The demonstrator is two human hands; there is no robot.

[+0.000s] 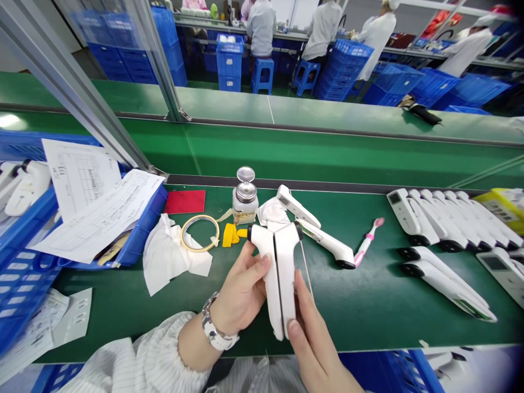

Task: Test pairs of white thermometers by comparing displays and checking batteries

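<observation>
Two white infrared thermometers stand side by side in my hands, with black tips pointing apart at the top and a dark gap between them. My left hand (243,292) is closed round the left thermometer (271,284), its thumb pressed on the upper body. On the other side, my right hand (315,335) grips the right thermometer (288,273) by its edge and lower end, thumb near the bottom. Just beyond them lie a crumpled white cloth (272,212) and two more thermometers, one upper (298,206) and one lower (327,240). A pink-and-white toothbrush (368,243) touches the lower one.
A metal-lidded bottle (244,206), yellow scraps (230,235), a tape roll (183,234), white cloth (164,256) and red card (185,202) lie beyond my left hand. Blue bins with papers (102,213) stand left. Rows of thermometers (444,215) lie right. Co-workers sit beyond the barrier.
</observation>
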